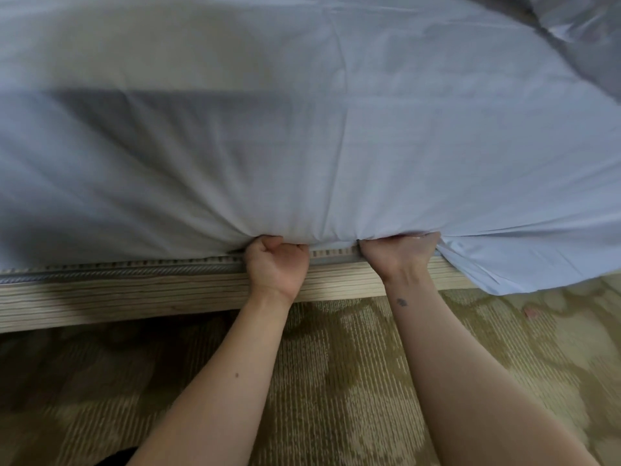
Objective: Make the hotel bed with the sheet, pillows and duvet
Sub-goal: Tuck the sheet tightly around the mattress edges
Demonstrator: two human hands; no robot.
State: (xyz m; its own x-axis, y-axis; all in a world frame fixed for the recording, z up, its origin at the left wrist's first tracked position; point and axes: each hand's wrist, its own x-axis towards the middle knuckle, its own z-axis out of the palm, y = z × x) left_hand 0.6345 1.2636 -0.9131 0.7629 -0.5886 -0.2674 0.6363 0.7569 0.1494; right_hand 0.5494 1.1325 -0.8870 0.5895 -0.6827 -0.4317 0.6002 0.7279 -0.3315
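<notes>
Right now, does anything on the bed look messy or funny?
Yes. The sheet is pulled smooth left of the left hand, but right of the right hand a loose flap hangs over the wooden bed frame, untucked. A small pink scrap lies on the carpet.

Matt, creased cloth sheet point(302, 146); grained wooden bed frame point(134, 290); ribbed woven carpet point(336, 381).

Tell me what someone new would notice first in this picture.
At the bed's near edge, the left hand and the right hand both grip the white sheet, bunching it. Right of them a loose corner hangs over the wooden bed base, above patterned carpet.
</notes>
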